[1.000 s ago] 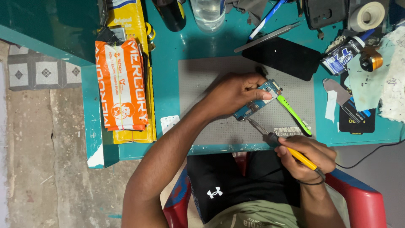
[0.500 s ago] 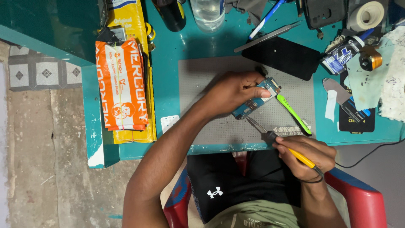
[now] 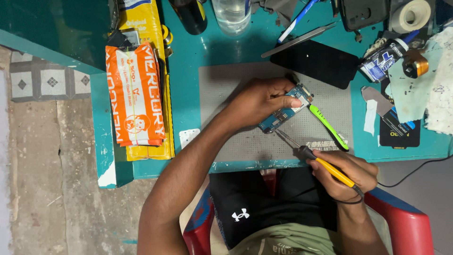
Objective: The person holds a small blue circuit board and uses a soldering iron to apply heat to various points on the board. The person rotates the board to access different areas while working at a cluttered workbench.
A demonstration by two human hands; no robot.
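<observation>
Two hands working over a grey mat [image 3: 236, 89]. Left hand [image 3: 257, 101] lying curled, fingers closed down on a small blue circuit board [image 3: 285, 112], pinning it flat to the mat near its middle. Right hand [image 3: 349, 174] closed in a pen-like grip around a yellow-handled soldering iron [image 3: 314, 158], just past the table's near edge, its thin metal tip reaching up to the board's lower edge; touching or just short, cannot tell. Lying beside the board on the right, a green and black pry tool [image 3: 330, 128]. Further out, resting on the teal table [image 3: 188, 71]: a black phone screen [image 3: 318, 62], long tweezers [image 3: 297, 40], a tape roll [image 3: 410, 14], a clear bottle [image 3: 231, 14], and orange and yellow packets [image 3: 137, 94] at the left.
</observation>
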